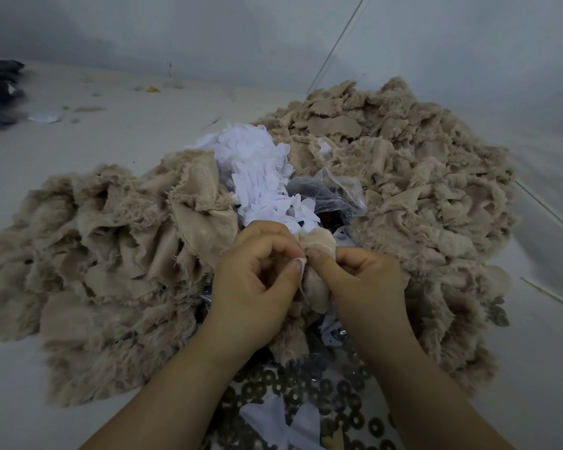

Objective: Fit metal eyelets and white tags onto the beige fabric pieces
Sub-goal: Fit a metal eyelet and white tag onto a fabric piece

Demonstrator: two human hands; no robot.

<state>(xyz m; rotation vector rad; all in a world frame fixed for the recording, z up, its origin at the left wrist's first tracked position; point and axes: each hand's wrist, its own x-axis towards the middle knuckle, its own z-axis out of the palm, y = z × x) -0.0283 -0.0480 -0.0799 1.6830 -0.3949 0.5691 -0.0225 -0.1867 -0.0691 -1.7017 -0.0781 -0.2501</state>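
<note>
Both hands pinch one small beige fabric piece (319, 274) between them, seen from the head camera: the left hand (257, 287) curls its fingers and presses its thumb tip against the piece's left edge, where a sliver of white shows at the nail, while the right hand (361, 277) closes thumb and forefinger on the same piece from the other side. The two grips meet at the middle of the picture, held just above the heaps on the pale grey worktop (117, 131). Whether an eyelet sits inside the fold cannot be told.

A broad heap of beige fleecy fabric pieces (111, 254) spreads from under the hands toward the worktop's left edge. A second, taller mound of beige fabric pieces (403, 170) fills the right side and reaches toward the far right corner. Between the two, just beyond the hands, lies a pile of small white fabric tags (257, 167), and beside it a crumpled clear plastic bag (332, 190) with dark contents that are too blurred to name.

Near the worktop's front edge, between the forearms, dark round metal eyelets (322, 391) lie scattered in a thick layer, with loose white tags (273, 420) on top of them. At the far left edge rests a bundle of dark grey cloth (0, 89). A thin pale stick (550, 293) lies by the right edge.
</note>
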